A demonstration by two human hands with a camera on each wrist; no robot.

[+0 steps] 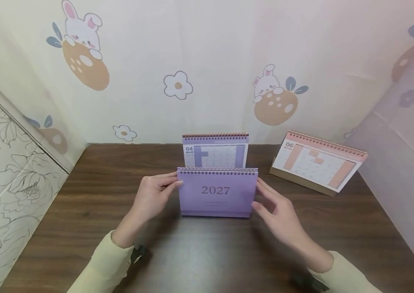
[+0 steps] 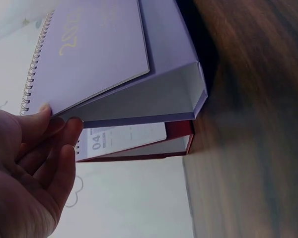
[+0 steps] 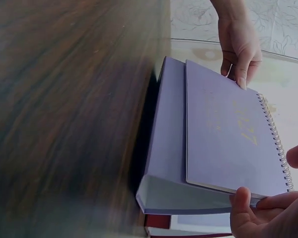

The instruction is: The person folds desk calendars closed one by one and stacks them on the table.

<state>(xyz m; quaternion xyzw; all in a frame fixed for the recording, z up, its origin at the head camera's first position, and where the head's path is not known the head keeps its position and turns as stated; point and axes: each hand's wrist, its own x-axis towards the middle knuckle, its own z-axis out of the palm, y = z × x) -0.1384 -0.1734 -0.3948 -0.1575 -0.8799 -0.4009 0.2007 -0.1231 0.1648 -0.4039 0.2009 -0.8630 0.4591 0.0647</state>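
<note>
The fingers of the left hand (image 1: 152, 193) and right hand (image 1: 281, 212) pinch the side edges of the purple 2027 calendar (image 1: 215, 201); whether its base touches the surface (image 1: 207, 260), I can't tell. A backward push could topple the 04 calendar (image 1: 215, 156) just behind it; uneven pulling could twist it askew. The 06 calendar (image 1: 318, 162), right of it, seems safe.

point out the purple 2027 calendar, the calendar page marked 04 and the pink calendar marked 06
purple 2027 calendar (image 1: 217, 195): head view, middle of its front cover
calendar page marked 04 (image 1: 215, 156): head view, visible middle of the page
pink calendar marked 06 (image 1: 318, 163): head view, middle of its page
</note>
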